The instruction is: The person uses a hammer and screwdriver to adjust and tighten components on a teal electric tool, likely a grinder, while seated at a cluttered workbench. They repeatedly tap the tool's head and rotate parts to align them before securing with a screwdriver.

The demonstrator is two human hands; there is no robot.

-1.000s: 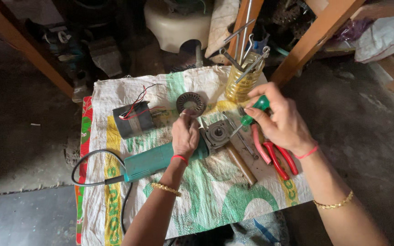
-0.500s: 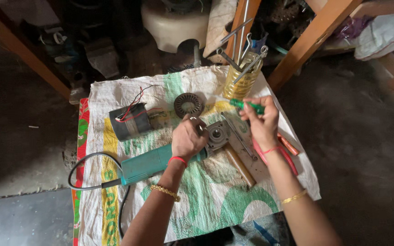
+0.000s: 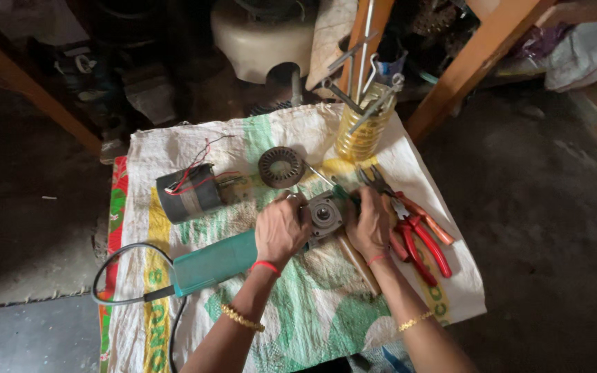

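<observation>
l grip (image 3: 281, 231) clamps grinder (image 3: 243, 254) | r grip (image 3: 367, 222) closed on screwdriver (image 3: 333, 185) at grinder head | pliers (image 3: 416, 231) beside r

Teal grinder body (image 3: 217, 261), red-handled pliers (image 3: 419, 238), white-and-green woven sack (image 3: 312, 311), yellow holder (image 3: 362, 135).

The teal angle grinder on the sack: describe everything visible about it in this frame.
The angle grinder lies on its side on the woven sack, its long teal body running from lower left to upper right. A black cord loops out of its rear end. Its grey metal gear head, with a round central opening, faces upward. The left hand grips the body just behind the head; the right hand touches the head, holding a green-handled screwdriver.
</observation>
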